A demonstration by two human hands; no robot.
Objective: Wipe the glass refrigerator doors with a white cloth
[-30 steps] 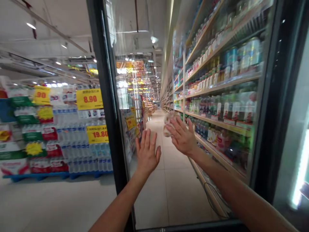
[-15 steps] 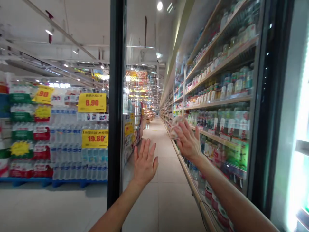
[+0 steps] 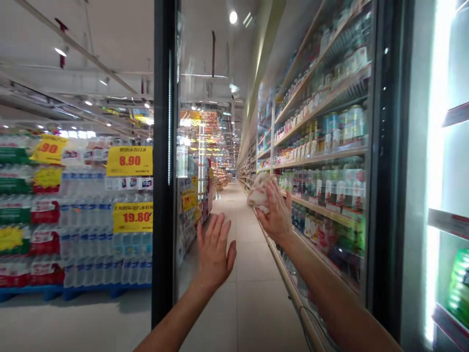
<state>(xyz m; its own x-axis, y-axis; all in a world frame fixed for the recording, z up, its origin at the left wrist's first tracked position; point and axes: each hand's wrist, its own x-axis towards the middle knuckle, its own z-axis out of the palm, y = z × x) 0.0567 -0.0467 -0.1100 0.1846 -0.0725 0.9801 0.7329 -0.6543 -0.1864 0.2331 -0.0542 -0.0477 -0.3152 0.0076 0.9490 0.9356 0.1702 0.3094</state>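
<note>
My left hand (image 3: 215,249) lies with its fingers stretched out against the glass pane of a black-framed door (image 3: 163,146) and holds nothing. To its right and a little higher, my right hand (image 3: 277,212) presses a crumpled, pale cloth (image 3: 258,193) with pinkish patches to the same pane. The cloth bulges out on the left side of that hand, and the palm hides part of it. In the glass, shelves of bottles and jars (image 3: 330,183) appear; whether they are reflected or seen through it I cannot tell.
Stacked packs of bottled drinks (image 3: 82,230) stand on blue pallets (image 3: 91,292) at the left, with yellow price signs (image 3: 129,160). A bright light strip (image 3: 436,171) and cooler shelves (image 3: 449,224) line the right edge. A dark cable (image 3: 306,322) shows low in the glass.
My right hand and the cloth have shifted a little left across the glass, and more of the cloth shows. My left hand stays flat. The view has turned slightly right.
</note>
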